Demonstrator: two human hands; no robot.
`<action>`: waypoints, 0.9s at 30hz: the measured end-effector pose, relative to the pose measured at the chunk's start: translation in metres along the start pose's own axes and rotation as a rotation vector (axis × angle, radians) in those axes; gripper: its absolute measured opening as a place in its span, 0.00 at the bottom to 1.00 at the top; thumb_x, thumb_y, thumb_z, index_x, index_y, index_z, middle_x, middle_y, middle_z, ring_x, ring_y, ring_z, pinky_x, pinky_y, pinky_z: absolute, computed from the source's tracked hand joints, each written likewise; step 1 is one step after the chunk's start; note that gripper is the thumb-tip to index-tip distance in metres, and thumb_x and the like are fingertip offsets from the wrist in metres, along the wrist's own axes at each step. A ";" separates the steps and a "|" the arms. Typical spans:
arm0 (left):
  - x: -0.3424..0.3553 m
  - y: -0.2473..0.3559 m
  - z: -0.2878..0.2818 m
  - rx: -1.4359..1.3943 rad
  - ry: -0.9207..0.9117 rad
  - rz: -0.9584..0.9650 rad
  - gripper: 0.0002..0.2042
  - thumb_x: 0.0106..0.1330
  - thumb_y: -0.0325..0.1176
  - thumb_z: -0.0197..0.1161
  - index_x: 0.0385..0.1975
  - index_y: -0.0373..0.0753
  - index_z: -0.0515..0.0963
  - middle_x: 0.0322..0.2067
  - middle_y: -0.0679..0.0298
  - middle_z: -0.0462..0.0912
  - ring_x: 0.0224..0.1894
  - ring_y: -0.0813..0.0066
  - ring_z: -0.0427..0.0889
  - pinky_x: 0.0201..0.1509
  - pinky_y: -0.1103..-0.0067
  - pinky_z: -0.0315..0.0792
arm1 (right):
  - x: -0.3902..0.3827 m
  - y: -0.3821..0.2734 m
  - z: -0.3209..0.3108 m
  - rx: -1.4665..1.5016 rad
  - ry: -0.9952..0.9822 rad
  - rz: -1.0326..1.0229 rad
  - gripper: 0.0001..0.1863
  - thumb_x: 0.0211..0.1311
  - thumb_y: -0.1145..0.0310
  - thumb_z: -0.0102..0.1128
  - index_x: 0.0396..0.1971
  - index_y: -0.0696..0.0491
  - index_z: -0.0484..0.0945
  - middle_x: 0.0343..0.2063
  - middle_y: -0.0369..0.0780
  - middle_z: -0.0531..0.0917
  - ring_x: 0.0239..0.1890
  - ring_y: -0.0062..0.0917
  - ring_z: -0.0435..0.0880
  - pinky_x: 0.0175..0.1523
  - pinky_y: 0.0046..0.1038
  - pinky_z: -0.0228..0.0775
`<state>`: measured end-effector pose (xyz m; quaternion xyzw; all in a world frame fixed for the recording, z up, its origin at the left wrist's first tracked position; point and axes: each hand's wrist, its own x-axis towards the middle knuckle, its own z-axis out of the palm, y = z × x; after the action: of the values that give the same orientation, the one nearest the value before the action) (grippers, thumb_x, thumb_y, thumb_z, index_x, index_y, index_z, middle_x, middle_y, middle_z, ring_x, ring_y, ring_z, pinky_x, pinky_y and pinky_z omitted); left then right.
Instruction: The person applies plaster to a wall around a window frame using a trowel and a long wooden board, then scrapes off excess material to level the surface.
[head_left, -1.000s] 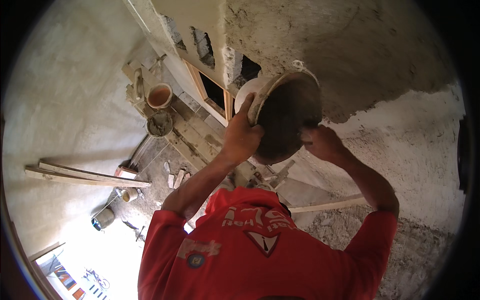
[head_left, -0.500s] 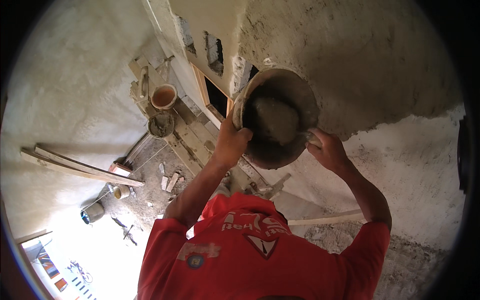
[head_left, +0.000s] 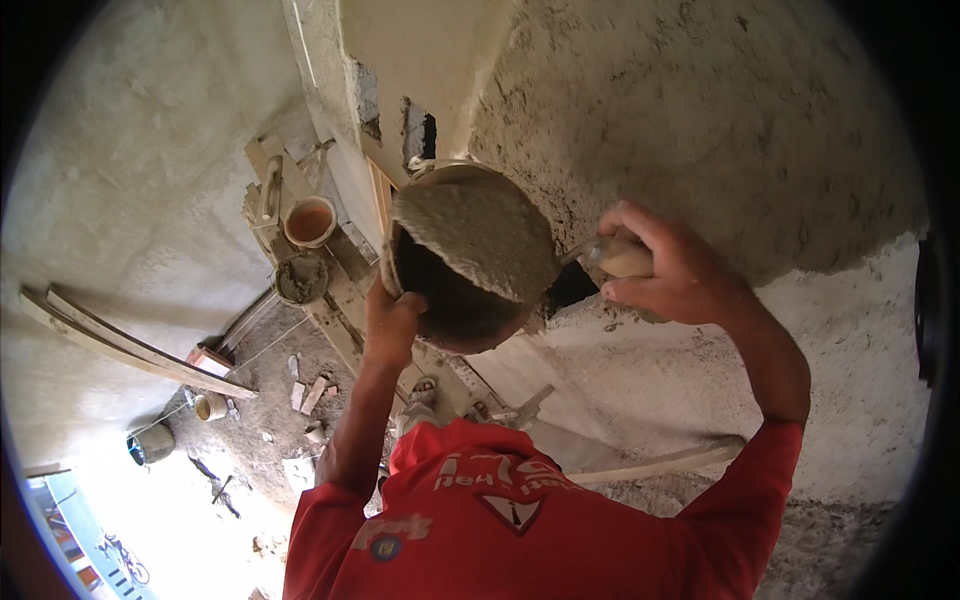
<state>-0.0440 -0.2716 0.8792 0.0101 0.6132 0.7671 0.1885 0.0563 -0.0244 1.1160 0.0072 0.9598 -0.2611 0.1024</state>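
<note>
My left hand grips the near left rim of a round, mortar-crusted bucket, thumb over the edge. In my right hand is a trowel, held by its pale, rounded handle just right of the bucket. Its metal shank runs left to a broad mass of wet grey mortar over the bucket's mouth. The mortar covers the trowel's blade and the far right half of the opening. Dark shadow fills the rest of the bucket. Both hands are closed.
Grey plaster coats the upper right wall; a paler surface lies below it. On scaffold planks at left stand an orange-lined bowl, a mortar-filled bowl and a float. Long boards lean at the left wall.
The bucket has shifted left with my left hand. My right hand has turned and drawn to the right and up, and the mortar now spreads across the bucket's mouth on the trowel.
</note>
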 end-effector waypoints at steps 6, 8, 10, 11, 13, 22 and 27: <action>-0.004 -0.006 -0.023 0.041 0.108 -0.030 0.28 0.48 0.18 0.53 0.56 0.30 0.72 0.43 0.59 0.81 0.43 0.71 0.78 0.47 0.78 0.73 | 0.015 0.000 -0.027 0.178 -0.024 -0.096 0.32 0.51 0.66 0.70 0.57 0.58 0.73 0.35 0.40 0.82 0.31 0.26 0.81 0.39 0.30 0.77; -0.005 -0.012 -0.028 0.027 0.110 -0.024 0.29 0.47 0.18 0.52 0.55 0.30 0.72 0.43 0.59 0.81 0.42 0.71 0.78 0.47 0.78 0.73 | 0.030 0.041 -0.032 0.545 -0.076 0.228 0.29 0.55 0.66 0.68 0.58 0.55 0.74 0.36 0.40 0.82 0.31 0.24 0.82 0.36 0.27 0.79; -0.007 -0.026 -0.030 0.001 0.102 -0.036 0.29 0.47 0.18 0.52 0.56 0.30 0.71 0.43 0.59 0.81 0.43 0.71 0.78 0.47 0.78 0.73 | 0.040 0.081 -0.060 0.083 0.265 0.363 0.25 0.61 0.62 0.64 0.57 0.53 0.74 0.36 0.40 0.82 0.32 0.23 0.81 0.34 0.24 0.79; -0.006 -0.028 -0.031 -0.008 0.107 -0.030 0.30 0.46 0.18 0.52 0.56 0.30 0.71 0.43 0.59 0.81 0.43 0.71 0.78 0.47 0.78 0.73 | 0.027 0.091 -0.088 -0.007 0.459 0.339 0.26 0.62 0.58 0.64 0.58 0.53 0.74 0.36 0.39 0.82 0.33 0.22 0.80 0.35 0.24 0.77; -0.005 -0.023 -0.028 0.005 0.069 -0.041 0.30 0.46 0.18 0.51 0.57 0.30 0.71 0.44 0.59 0.81 0.43 0.70 0.78 0.48 0.78 0.73 | -0.004 0.112 -0.146 -0.204 0.862 0.330 0.29 0.62 0.52 0.63 0.59 0.52 0.74 0.36 0.36 0.81 0.34 0.20 0.78 0.37 0.25 0.74; -0.001 -0.035 0.011 -0.025 -0.195 0.071 0.34 0.48 0.21 0.52 0.63 0.32 0.64 0.46 0.56 0.80 0.49 0.68 0.79 0.55 0.76 0.71 | -0.043 0.085 -0.011 -0.011 0.160 0.278 0.24 0.59 0.66 0.64 0.56 0.53 0.75 0.48 0.44 0.81 0.43 0.30 0.82 0.44 0.33 0.78; 0.000 -0.043 0.040 0.220 -0.296 0.070 0.38 0.51 0.22 0.54 0.69 0.36 0.57 0.48 0.46 0.79 0.52 0.60 0.80 0.57 0.72 0.71 | -0.029 0.082 0.075 -0.725 0.030 0.087 0.18 0.56 0.72 0.61 0.48 0.55 0.78 0.38 0.52 0.80 0.34 0.39 0.85 0.38 0.36 0.79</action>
<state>-0.0226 -0.2266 0.8485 0.1648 0.6582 0.6915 0.2479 0.1051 0.0101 1.0173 0.0153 0.9902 0.1007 0.0955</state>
